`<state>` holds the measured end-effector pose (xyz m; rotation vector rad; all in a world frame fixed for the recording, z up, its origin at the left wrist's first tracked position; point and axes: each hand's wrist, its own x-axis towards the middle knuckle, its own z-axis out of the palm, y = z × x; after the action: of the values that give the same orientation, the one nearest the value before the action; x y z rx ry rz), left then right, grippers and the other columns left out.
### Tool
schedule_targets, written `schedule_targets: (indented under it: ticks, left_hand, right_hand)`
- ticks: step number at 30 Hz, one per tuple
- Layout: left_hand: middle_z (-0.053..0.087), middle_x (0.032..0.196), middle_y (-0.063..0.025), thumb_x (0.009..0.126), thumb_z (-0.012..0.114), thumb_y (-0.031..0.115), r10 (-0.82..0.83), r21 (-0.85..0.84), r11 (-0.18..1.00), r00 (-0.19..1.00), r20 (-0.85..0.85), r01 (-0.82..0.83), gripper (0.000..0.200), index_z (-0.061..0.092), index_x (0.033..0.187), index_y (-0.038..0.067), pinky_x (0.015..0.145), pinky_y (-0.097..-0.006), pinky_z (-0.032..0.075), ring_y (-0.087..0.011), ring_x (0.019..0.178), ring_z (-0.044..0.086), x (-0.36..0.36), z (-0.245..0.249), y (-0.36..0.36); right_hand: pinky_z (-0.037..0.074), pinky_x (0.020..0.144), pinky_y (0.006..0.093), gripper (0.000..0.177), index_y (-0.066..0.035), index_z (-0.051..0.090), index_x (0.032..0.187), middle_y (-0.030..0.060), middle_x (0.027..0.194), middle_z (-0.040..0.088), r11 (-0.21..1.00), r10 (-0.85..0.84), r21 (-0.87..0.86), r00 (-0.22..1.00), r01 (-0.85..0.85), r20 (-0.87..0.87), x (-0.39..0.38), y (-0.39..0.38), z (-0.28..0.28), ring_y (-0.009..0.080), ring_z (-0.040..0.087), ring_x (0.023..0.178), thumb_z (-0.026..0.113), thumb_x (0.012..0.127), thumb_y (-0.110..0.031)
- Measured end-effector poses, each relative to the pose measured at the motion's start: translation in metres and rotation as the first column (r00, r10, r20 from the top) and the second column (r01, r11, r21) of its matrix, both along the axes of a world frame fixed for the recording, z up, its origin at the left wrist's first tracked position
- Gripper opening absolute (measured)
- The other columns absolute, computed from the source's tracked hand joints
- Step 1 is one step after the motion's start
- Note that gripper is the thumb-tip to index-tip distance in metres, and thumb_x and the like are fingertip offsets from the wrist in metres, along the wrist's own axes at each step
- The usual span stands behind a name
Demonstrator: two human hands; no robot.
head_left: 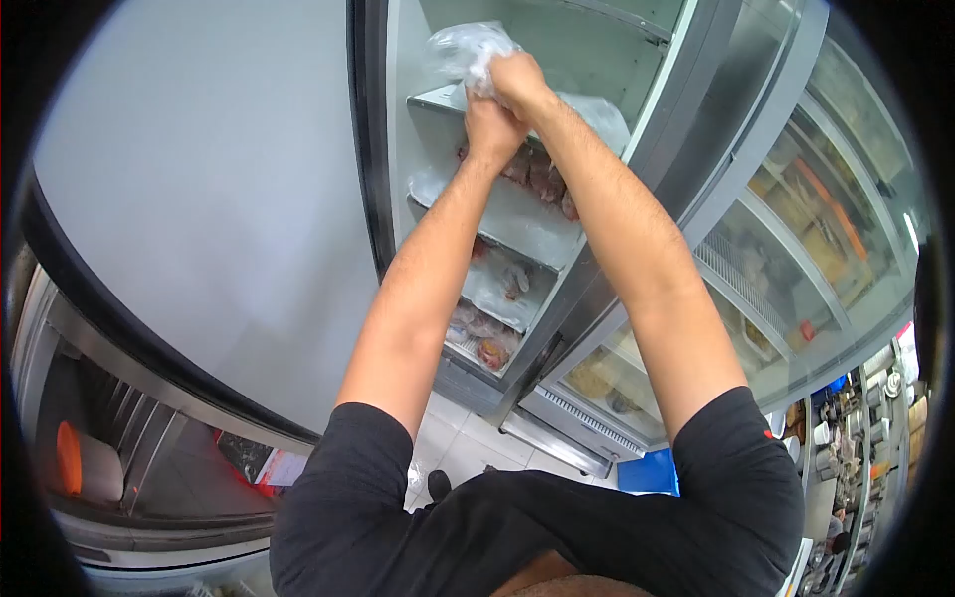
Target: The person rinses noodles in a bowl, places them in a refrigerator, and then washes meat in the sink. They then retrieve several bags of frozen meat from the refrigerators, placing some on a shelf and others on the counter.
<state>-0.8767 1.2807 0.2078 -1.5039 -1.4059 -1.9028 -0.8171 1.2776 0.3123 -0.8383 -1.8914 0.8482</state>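
Note:
Both my arms reach into an upright fridge or freezer with its door open. My right hand (pixel 517 82) is closed on a clear plastic bag (pixel 466 48) above the upper shelf (pixel 438 98). Just below it, my left hand (pixel 494 127) is also closed on the gathered plastic, touching the right hand. What the bag holds cannot be made out. Another clear bag (pixel 599 119) lies on the same shelf, to the right of my hands. Bagged reddish pieces that look like meat (pixel 542 179) sit on the shelf underneath.
Lower shelves hold more bagged food (pixel 492 350). The solid grey door (pixel 199 179) stands wide to my left. To the right is a glass-door fridge (pixel 756 269) with stocked shelves. A blue box (pixel 649 473) is on the tiled floor (pixel 448 443); an orange-rimmed container (pixel 90 463) is at lower left.

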Motion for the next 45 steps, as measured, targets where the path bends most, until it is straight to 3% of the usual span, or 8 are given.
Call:
schedule_targets:
  ticks: [5,7,12,21,27,29,37,45]
  left_hand:
    - [0.073,0.1,-0.0173,0.083,0.075,0.02,0.081,0.025,0.996,0.995,0.064,-0.083,0.027,0.069,0.104,0.004,0.081,-0.0471,0.054,-0.0344,0.096,0.071,-0.02,0.004,-0.018]
    - [0.075,0.094,-0.0191,0.082,0.073,0.022,-0.387,0.295,0.91,0.857,0.34,0.293,0.025,0.071,0.098,0.002,0.079,-0.0474,0.055,-0.0358,0.091,0.073,-0.044,-0.009,-0.004]
    - [0.075,0.092,-0.0218,0.077,0.072,0.019,0.022,0.036,0.999,0.949,0.316,-0.035,0.034,0.07,0.102,-0.004,0.083,-0.044,0.056,-0.0366,0.093,0.074,-0.088,0.0,-0.084]
    - [0.058,0.135,-0.0152,0.077,0.073,0.019,-0.627,0.289,0.444,0.064,0.776,0.848,0.063,0.055,0.135,0.004,0.096,-0.0498,0.049,-0.0295,0.119,0.058,-0.092,-0.059,-0.137]
    - [0.046,0.152,-0.0133,0.086,0.077,0.052,-0.651,0.36,0.337,-0.061,0.756,0.87,0.083,0.04,0.152,0.017,0.102,-0.0743,0.032,-0.0377,0.139,0.043,-0.055,-0.084,-0.152]
    - [0.058,0.141,-0.0125,0.091,0.076,0.042,-0.719,0.475,0.282,-0.144,0.679,0.834,0.072,0.046,0.147,0.009,0.11,-0.0501,0.046,-0.0289,0.128,0.058,-0.053,-0.087,-0.144]
    - [0.068,0.123,-0.0178,0.083,0.077,0.005,-0.702,0.554,0.518,-0.045,0.71,0.652,0.046,0.065,0.126,-0.002,0.096,-0.046,0.056,-0.0298,0.111,0.068,-0.031,-0.178,-0.102]
    - [0.065,0.133,-0.0129,0.057,0.09,0.005,0.138,-0.028,0.978,0.537,0.832,-0.208,0.089,0.058,0.14,0.005,0.105,-0.0356,0.05,-0.0269,0.127,0.06,0.03,-0.302,-0.276]
  right_hand:
    - [0.052,0.096,0.045,0.057,0.008,0.056,0.132,0.0274,0.12,0.066,0.852,-0.086,0.522,0.976,-0.032,0.2,0.005,-0.026,-0.005,0.0408,0.065,0.112,0.065,0.09,-0.029]
    - [0.048,0.1,0.0479,0.064,0.002,0.054,0.137,0.0266,0.126,0.063,0.642,-0.172,0.767,0.97,-0.02,0.17,0.037,-0.053,-0.029,0.0421,0.061,0.118,0.072,0.087,-0.034]
    - [0.031,0.114,0.0645,0.073,-0.007,0.054,0.142,0.0272,0.145,0.051,0.357,-0.496,0.904,0.867,0.237,-0.031,0.093,-0.072,-0.084,0.0411,0.046,0.139,0.079,0.083,-0.041]
    - [0.039,0.11,0.0529,0.045,-0.009,0.067,0.127,0.0221,0.132,0.065,0.966,-0.083,0.255,0.989,0.05,0.12,0.035,-0.047,-0.111,0.0433,0.057,0.127,0.062,0.091,-0.036]
    - [0.046,0.1,0.0385,0.042,0.005,0.057,0.133,0.0139,0.13,0.064,0.896,0.236,-0.244,0.864,-0.37,-0.445,0.022,-0.044,-0.159,0.0271,0.06,0.118,0.05,0.099,-0.019]
    - [0.046,0.101,0.0398,0.044,0.005,0.055,0.136,0.0148,0.133,0.062,0.818,0.266,-0.341,0.831,-0.463,-0.488,0.023,-0.033,-0.178,0.0276,0.059,0.12,0.051,0.099,-0.02]
    - [0.047,0.106,0.0438,0.043,0.0,0.052,0.139,0.015,0.134,0.061,0.554,0.471,-0.565,0.79,-0.611,-0.392,0.045,-0.024,-0.263,0.0271,0.06,0.122,0.051,0.103,-0.024]
    - [0.034,0.115,0.0488,0.059,0.001,0.042,0.147,0.0131,0.149,0.05,0.081,0.86,-0.711,0.409,-0.698,-0.304,0.113,-0.119,-0.343,0.0308,0.047,0.139,0.062,0.102,-0.033]
